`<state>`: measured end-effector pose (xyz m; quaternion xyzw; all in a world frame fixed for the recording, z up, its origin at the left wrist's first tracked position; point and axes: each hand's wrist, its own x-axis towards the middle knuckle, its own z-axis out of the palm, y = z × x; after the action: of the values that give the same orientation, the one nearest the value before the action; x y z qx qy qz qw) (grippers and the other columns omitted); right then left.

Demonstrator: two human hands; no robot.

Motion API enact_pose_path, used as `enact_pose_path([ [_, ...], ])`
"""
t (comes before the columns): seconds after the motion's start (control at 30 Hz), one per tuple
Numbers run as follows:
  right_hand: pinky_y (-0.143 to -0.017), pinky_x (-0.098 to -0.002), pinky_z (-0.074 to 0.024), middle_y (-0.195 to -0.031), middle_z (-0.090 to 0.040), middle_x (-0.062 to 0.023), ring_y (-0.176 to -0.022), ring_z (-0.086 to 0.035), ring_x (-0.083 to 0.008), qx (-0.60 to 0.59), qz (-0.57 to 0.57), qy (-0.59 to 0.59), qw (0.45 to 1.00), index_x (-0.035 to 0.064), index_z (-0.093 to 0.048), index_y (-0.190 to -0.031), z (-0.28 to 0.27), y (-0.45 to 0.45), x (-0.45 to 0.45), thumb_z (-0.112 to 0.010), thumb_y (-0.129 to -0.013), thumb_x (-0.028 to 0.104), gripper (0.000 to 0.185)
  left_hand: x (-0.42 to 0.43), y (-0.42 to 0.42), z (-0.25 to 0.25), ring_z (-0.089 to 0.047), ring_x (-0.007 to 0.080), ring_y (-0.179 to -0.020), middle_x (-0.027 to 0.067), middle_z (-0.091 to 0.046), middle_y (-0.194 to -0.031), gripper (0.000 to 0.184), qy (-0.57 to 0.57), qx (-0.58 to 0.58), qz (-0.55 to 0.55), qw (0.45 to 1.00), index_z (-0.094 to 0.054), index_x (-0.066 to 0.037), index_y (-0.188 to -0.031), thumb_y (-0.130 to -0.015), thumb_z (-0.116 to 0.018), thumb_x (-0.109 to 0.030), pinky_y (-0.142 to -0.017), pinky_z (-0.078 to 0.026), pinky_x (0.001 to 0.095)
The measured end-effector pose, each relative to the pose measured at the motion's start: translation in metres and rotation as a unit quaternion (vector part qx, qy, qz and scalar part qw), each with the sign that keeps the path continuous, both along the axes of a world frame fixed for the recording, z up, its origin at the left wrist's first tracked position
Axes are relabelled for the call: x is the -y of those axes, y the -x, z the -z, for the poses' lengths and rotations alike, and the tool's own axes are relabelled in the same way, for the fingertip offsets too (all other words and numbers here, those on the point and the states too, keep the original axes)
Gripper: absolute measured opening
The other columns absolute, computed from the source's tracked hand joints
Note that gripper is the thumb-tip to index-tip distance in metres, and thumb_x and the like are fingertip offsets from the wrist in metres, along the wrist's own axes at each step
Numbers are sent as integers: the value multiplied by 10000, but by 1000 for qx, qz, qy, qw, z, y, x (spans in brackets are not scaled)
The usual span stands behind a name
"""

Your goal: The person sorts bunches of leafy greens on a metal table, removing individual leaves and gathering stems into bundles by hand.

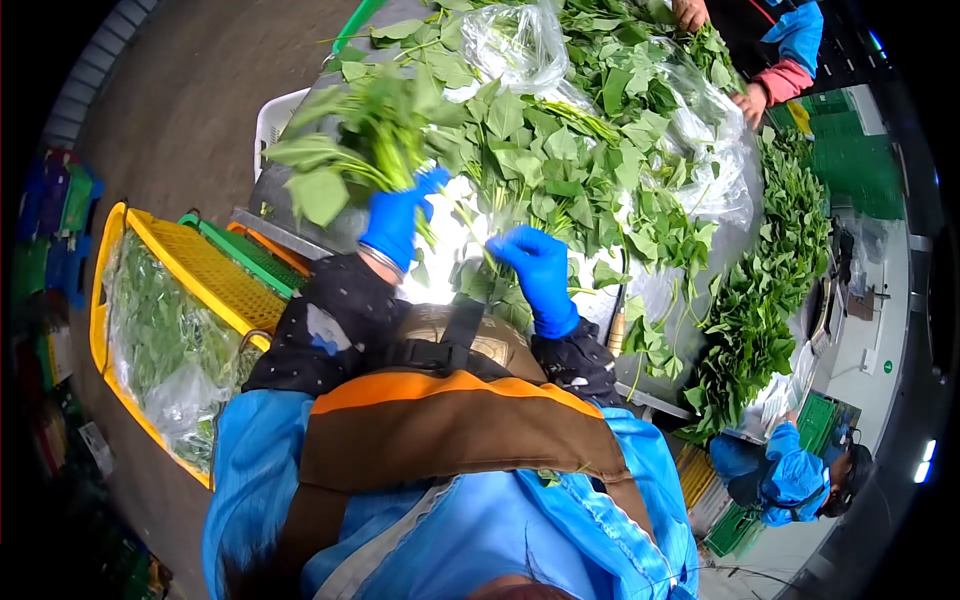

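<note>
My left hand (pixel 398 218), in a blue glove, is wrapped round the stems of a bunch of leafy greens (pixel 385 135), raised over the near left part of the table. My right hand (pixel 535 265), also gloved in blue, is beside it with fingers pinched at a thin stem; the fingertips are slightly blurred. Loose leafy stems (pixel 560 170) are heaped on the table beyond both hands. Just right of my right hand lies a tool with a wooden handle (pixel 617 330).
A yellow crate (pixel 190 275) of bagged greens stands at the left. Clear plastic bags (pixel 515 45) lie among the leaves. A co-worker's hands (pixel 750 103) are at the far right edge, and another person (pixel 795 475) is at the lower right. More greens (pixel 755 340) line the right side.
</note>
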<state>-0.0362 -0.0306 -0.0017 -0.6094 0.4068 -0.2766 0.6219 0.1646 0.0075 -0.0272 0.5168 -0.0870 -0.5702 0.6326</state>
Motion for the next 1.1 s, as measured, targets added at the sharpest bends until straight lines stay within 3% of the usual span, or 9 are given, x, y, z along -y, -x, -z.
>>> enact_pose_path([
  [0.17, -607, -228, -428, -707, -576, -21, -626, -518, -100, 120, 51, -157, 979, -6, -617, -882, 17, 1, 4, -557, -813, 116, 153, 0, -43, -23, -440, 78, -525, 22, -573, -827, 252, 40, -65, -16, 997, -553, -12, -1058, -858, -527, -163, -488, -372, 199],
  [0.4, -742, -243, -461, -1058, -565, -91, -859, -563, -133, 139, -80, 1, 987, 12, -478, -1181, -15, -59, 12, -490, -812, 71, 374, 1, -10, -20, -443, 55, -529, 6, -560, -825, 276, 24, -138, 59, 988, -546, -36, -1100, -856, -521, -161, -478, -375, 170],
  [0.5, -799, -274, -437, -1106, -533, -128, -943, -539, -168, 201, -127, -249, 939, 4, -398, -1238, -12, -59, 12, -544, -782, 50, 481, 0, -16, -24, -440, 54, -536, -2, -559, -831, 280, 1, -89, -14, 996, -548, -41, -1107, -851, -527, -152, -482, -376, 173],
  [0.77, -595, -223, -425, -644, -595, -67, -586, -549, -115, 70, -233, -131, 961, -14, -624, -780, -45, -42, -8, -553, -790, 133, 163, 3, -41, -14, -434, 65, -540, -3, -552, -745, 192, 43, -80, -95, 991, -609, -30, -960, -818, -588, -158, -484, -348, 184],
  [0.9, -549, -232, -461, -692, -621, -51, -593, -575, -105, 30, -222, -131, 966, 19, -643, -913, -34, -37, 1, -632, -758, 154, 206, -8, -63, -30, -438, 72, -518, 9, -560, -691, 176, 34, -18, -120, 992, -629, 1, -888, -794, -614, -147, -486, -358, 191],
  [0.93, -546, -219, -451, -773, -638, -38, -586, -563, -81, -182, -174, 244, 937, 86, -639, -960, -5, -30, 10, -650, -743, 153, 227, -11, -58, -34, -441, 72, -513, 19, -571, -696, 173, 17, 11, -117, 993, -631, 6, -881, -789, -617, -140, -481, -358, 194],
  [0.97, -543, -249, -452, -877, -639, -45, -587, -574, -108, -270, -93, 393, 874, 127, -619, -1014, 0, -26, 15, -674, -720, 183, 304, -13, -54, -37, -444, 72, -508, 29, -582, -702, 169, 1, 41, -115, 992, -633, 11, -874, -784, -620, -132, -475, -357, 197],
  [1.03, -556, -291, -457, -926, -632, -58, -608, -590, -184, -155, -14, 144, 977, 125, -603, -1034, -24, -24, 20, -695, -698, 253, 372, -13, -51, -36, -445, 69, -502, 43, -603, -745, 169, -21, 71, -107, 992, -632, 9, -892, -784, -614, -120, -465, -351, 193],
  [1.1, -580, -320, -464, -894, -632, -64, -623, -595, -238, -171, -11, 209, 963, 120, -611, -1014, -31, -33, 12, -698, -684, 333, 403, -15, -45, -27, -440, 63, -501, 51, -624, -817, 183, -31, 73, -82, 993, -625, -4, -940, -794, -595, -110, -455, -338, 180],
])
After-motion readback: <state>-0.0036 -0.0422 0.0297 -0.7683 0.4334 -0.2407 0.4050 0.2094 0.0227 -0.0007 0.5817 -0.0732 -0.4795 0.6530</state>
